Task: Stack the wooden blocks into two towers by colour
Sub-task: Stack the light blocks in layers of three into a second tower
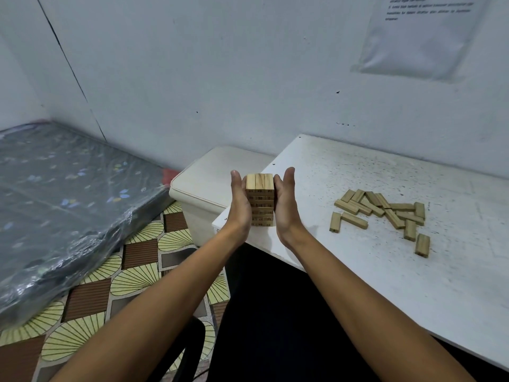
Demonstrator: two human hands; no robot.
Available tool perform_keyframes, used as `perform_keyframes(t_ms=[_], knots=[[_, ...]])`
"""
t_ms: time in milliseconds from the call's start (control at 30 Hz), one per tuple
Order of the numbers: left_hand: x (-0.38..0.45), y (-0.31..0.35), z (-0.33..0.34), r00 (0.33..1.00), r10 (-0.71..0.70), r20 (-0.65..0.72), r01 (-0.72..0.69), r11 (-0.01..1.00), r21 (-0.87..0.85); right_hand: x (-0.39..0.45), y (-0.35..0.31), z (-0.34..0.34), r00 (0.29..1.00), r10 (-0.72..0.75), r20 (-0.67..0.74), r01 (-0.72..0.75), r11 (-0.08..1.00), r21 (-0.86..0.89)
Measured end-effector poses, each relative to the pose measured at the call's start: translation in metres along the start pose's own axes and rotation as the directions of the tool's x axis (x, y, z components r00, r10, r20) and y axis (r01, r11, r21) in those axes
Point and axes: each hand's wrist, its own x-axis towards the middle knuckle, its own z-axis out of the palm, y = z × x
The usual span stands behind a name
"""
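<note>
A tower of light wooden blocks (260, 198), several layers high, stands near the left corner of the white table (413, 271). My left hand (240, 205) presses flat against the tower's left side with straight fingers. My right hand (286, 205) presses flat against its right side in the same way. To the right lies a loose pile of darker, greenish-brown wooden blocks (385, 213), scattered flat on the table.
A cream plastic bin with a lid (203, 188) stands beside the table's left end. A plastic-wrapped mattress (68, 205) lies on the patterned floor at left. The wall behind carries a paper sheet (424, 34).
</note>
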Motion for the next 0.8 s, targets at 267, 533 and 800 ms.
perform_keyframes(t_ms=[267,533,800], knots=[[0.0006,0.0001,-0.0006,1.000,0.001,0.022,-0.002,1.000,0.027,-0.0033,-0.0010,0.0032,1.000,-0.002,-0.017,0.002,1.000,0.031],[0.0021,0.0006,-0.0008,1.000,-0.004,0.014,0.003,0.999,0.034,-0.0051,-0.0006,0.0057,1.000,-0.005,0.001,0.005,0.997,0.075],[0.0071,0.0081,-0.0062,0.997,-0.054,-0.051,0.054,0.998,-0.013,-0.0023,-0.0017,-0.0035,1.000,-0.016,0.017,0.014,0.996,0.091]])
